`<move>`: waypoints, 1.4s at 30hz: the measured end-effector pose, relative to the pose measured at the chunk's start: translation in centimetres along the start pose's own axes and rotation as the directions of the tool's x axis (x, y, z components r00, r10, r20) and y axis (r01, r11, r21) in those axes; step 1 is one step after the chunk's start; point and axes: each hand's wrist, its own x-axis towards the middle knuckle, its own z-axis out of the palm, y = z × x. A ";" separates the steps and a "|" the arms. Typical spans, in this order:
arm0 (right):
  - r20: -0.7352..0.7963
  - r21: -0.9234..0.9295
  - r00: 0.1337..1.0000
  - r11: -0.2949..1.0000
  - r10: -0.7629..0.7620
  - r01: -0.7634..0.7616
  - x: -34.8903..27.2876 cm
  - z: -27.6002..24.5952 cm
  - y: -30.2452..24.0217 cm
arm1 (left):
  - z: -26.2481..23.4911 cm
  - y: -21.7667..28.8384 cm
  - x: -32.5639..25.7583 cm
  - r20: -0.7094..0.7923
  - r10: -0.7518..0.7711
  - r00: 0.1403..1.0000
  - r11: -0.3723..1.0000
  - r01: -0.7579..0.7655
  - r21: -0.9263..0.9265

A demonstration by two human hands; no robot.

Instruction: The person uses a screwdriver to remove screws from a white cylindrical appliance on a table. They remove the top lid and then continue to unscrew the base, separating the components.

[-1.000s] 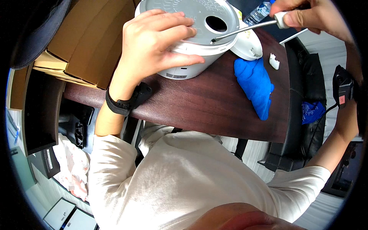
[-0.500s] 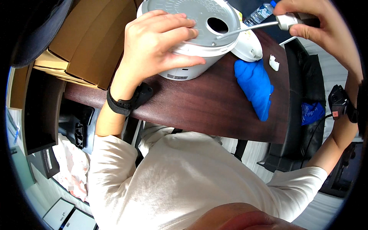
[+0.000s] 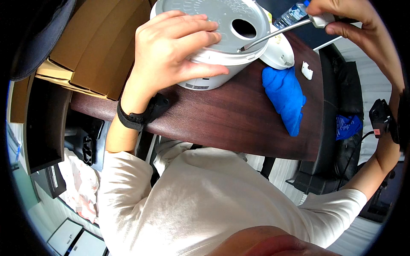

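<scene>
Cardboard boxes (image 3: 92,47) at far left. Left hand (image 3: 171,51) still spread over the upturned white appliance (image 3: 213,42) on the dark surface (image 3: 222,119), fingers (image 3: 188,30) wrapped around its rim. Screwdriver (image 3: 277,32) tip now lowered from a second ago onto the grey base beside the round hole; probably seeking a screw. Blue cloth (image 3: 284,96) alongside. Right hand (image 3: 358,25) closed around the handle.

Head-worn fisheye, steeply down, close over table (image 3: 222,123)
</scene>
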 end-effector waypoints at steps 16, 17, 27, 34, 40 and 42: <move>0.108 -0.036 0.993 0.999 0.044 -0.040 1.1 -1.2 -1.5 | -0.5 0.3 0.2 0.054 0.005 0.999 1.000 -0.004 -0.012; 0.117 -0.041 0.992 0.998 0.046 -0.041 1.2 -1.4 -1.7 | -0.5 0.3 0.2 0.054 0.005 0.999 1.000 -0.004 -0.014; 0.193 -0.090 0.978 0.994 0.078 -0.061 2.6 -2.9 -3.3 | -0.3 0.3 0.1 0.036 0.003 0.999 1.000 -0.002 -0.025; 0.241 -0.124 0.964 0.989 0.110 -0.082 3.3 -3.8 -4.2 | -0.4 0.3 0.1 0.036 0.010 0.999 1.000 -0.009 -0.021; 0.278 -0.146 0.953 0.986 0.118 -0.080 3.4 -4.3 -5.3 | -0.4 0.4 0.1 0.027 0.002 1.000 1.000 -0.002 -0.013; 0.296 -0.152 0.947 0.985 0.125 -0.083 3.6 -4.5 -5.5 | -0.4 0.5 0.1 0.026 0.002 1.000 1.000 -0.001 -0.017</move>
